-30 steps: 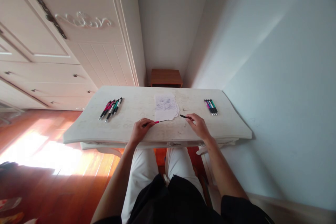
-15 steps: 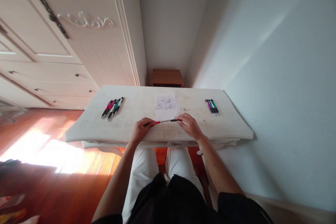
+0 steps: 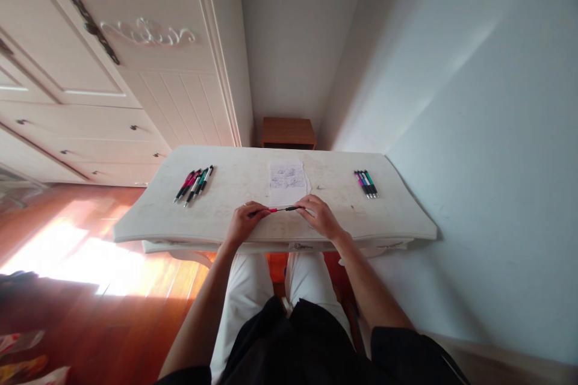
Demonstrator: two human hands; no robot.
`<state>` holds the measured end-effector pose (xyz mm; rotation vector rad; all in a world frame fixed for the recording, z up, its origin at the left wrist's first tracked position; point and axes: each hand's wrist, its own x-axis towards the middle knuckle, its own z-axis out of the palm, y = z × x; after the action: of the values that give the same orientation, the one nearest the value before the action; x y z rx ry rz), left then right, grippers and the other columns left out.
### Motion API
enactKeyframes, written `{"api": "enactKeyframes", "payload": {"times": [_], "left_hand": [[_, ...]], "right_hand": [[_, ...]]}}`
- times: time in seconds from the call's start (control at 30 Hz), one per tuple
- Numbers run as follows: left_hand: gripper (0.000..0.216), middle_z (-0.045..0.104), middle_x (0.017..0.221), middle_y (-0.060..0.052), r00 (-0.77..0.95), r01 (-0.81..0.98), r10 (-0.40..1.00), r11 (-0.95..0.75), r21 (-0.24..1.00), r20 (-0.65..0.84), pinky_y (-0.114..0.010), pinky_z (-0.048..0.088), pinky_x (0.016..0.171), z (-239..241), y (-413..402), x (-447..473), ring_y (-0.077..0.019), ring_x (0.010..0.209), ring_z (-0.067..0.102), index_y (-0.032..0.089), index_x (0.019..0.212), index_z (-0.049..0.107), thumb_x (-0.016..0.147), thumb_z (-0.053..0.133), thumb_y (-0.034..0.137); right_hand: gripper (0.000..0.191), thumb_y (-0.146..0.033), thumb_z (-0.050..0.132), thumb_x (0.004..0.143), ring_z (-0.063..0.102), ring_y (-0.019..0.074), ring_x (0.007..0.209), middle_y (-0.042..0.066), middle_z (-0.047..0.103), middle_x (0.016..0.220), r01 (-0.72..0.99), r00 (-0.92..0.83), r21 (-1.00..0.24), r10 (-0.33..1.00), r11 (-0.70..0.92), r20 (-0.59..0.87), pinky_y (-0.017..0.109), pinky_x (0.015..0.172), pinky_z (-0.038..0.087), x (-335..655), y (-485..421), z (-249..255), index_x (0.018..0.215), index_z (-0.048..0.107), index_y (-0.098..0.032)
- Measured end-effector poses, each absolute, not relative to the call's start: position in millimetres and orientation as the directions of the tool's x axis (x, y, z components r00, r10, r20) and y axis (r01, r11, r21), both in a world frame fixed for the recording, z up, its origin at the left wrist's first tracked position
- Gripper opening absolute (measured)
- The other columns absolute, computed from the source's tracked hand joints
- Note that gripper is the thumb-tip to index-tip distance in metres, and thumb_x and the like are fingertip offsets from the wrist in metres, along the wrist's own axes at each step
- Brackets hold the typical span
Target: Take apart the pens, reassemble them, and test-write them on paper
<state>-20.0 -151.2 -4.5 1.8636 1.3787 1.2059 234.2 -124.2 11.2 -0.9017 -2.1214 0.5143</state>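
My left hand (image 3: 244,225) is closed round the red barrel of a pen (image 3: 279,210) just above the white table (image 3: 397,216). My right hand (image 3: 320,216) pinches the pen's black front part, which sits over the thin refill, so both hands hold one pen between them. Behind the pen lies a scribbled sheet of paper (image 3: 287,180).
A row of several pens (image 3: 194,184) lies at the table's far left, another row of several pens (image 3: 365,183) at its far right. A white wardrobe (image 3: 112,72) stands to the left, a small wooden cabinet (image 3: 288,132) behind the table, a pale wall (image 3: 474,132) on the right.
My right hand has come left with the black front part and slid it over the refill held in my left hand. The two pieces now meet as one pen.
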Motion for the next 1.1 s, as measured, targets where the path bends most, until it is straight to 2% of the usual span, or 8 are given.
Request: {"api": "enactKeyframes", "payload": {"times": [0.2,0.63,0.9,1.0,1.1], "left_hand": [[0.017,0.072,0.082,-0.004,0.087,0.479,0.939,-0.333,0.812,0.333,-0.031,0.05,0.079,-4.2,-152.1,-18.7,-0.0186,0.08,0.065,0.022,0.08,0.075,0.082,0.065,0.035],[0.014,0.071,0.081,-0.004,0.069,0.474,0.915,-0.38,0.794,0.397,-0.031,0.051,0.077,-14.2,-149.7,-20.7,-0.0179,0.078,0.065,0.022,0.08,0.075,0.081,0.066,0.033],[0.013,0.066,0.081,-0.004,0.071,0.428,0.867,-0.473,0.77,0.493,-0.03,0.051,0.077,-18.1,-149.6,-23.3,-0.0167,0.079,0.063,0.021,0.078,0.073,0.078,0.07,0.033],[0.018,0.064,0.083,-0.004,0.067,0.41,0.878,-0.457,0.79,0.473,-0.03,0.052,0.075,-14.7,-151.1,-23.1,-0.0168,0.079,0.062,0.02,0.086,0.071,0.078,0.07,0.035],[0.039,0.063,0.098,-0.006,0.045,0.403,0.882,-0.446,0.799,0.469,-0.033,0.052,0.079,-9.8,-153.8,-21.6,-0.0182,0.087,0.062,0.02,0.106,0.064,0.074,0.074,0.039]], "right_hand": [[0.017,-0.027,0.056,0.091,0.062,0.0181,0.087,0.007,0.066,0.092,0.423,-0.501,-0.636,0.751,0.646,0.43,0.031,0.08,0.05,215.3,-123.6,6.9,0.1,0.068,-0.021],[0.015,-0.025,0.051,0.092,0.061,0.0183,0.087,0.007,0.065,0.091,0.478,-0.461,-0.631,0.786,0.611,0.411,0.029,0.079,0.047,200.8,-127.6,-0.2,0.097,0.063,-0.019],[0.029,-0.035,0.045,0.095,0.06,0.0162,0.073,0.005,0.066,0.078,0.402,-0.437,-0.727,0.814,0.557,0.382,0.027,0.07,0.045,194.0,-129.3,-1.6,0.083,0.066,-0.018],[0.031,-0.038,0.047,0.094,0.06,0.0168,0.071,0.006,0.066,0.076,0.369,-0.396,-0.763,0.832,0.531,0.388,0.027,0.068,0.046,190.9,-130.4,-2.2,0.081,0.067,-0.017],[0.032,-0.039,0.048,0.093,0.06,0.0169,0.069,0.005,0.066,0.073,0.36,-0.347,-0.779,0.849,0.513,0.399,0.027,0.066,0.046,188.7,-131.7,-3.4,0.079,0.067,-0.017]]}}
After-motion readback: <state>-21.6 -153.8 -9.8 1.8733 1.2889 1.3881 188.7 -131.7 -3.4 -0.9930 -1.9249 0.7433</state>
